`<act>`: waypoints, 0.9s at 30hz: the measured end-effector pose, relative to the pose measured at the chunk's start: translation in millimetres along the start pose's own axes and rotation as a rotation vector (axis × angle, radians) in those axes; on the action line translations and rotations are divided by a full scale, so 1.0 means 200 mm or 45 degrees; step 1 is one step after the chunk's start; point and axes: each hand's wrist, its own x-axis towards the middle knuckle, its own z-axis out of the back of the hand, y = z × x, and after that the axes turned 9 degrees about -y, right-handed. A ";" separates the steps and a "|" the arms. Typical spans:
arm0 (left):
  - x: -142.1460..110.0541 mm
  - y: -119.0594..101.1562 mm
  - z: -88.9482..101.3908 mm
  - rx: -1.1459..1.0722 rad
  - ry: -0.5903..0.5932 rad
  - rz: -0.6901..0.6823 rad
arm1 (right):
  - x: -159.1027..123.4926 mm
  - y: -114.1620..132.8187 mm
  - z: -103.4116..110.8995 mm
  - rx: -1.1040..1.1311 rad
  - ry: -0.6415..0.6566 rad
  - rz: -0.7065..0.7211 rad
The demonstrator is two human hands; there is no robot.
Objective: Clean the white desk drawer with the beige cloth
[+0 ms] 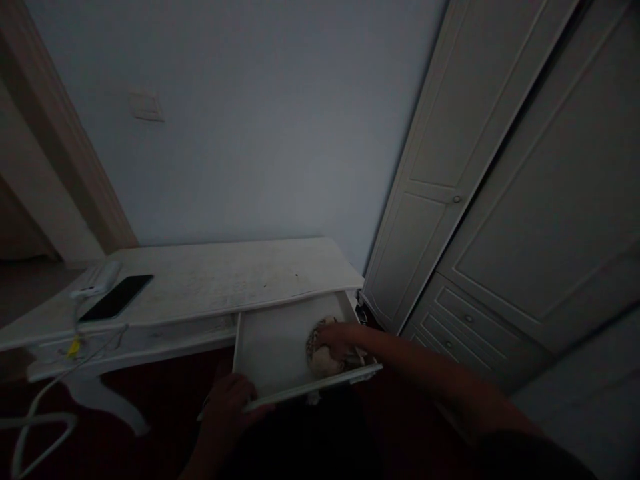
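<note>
A white drawer (273,350) is pulled out from the white table (220,273). My left hand (227,400) is at its front left corner, fingers closed over the edge. Inside, on the drawer's right side, lies a rounded, pale bundle (323,363) with a dark pattern, which looks like cloth. My right hand (333,337) reaches in from the right and is closed over the top of this bundle. The fingertips are partly hidden in it, and the dim light hides its exact kind.
A dark phone (117,297) and a white power strip (97,277) lie on the table's left end. A white cable (37,407) hangs down there, near a yellow tag (74,347). A white wardrobe (425,253) stands close on the right. Behind the table is a plain wall (270,133).
</note>
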 end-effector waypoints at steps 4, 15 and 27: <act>0.01 0.01 0.00 0.033 -0.005 -0.060 | -0.03 0.05 -0.04 0.070 0.020 0.045; -0.01 0.02 -0.01 0.120 -0.103 -0.130 | 0.62 0.61 -0.17 0.136 -0.129 0.476; 0.03 -0.03 0.03 0.082 0.014 -0.064 | 0.20 0.26 -0.15 0.144 -0.137 0.133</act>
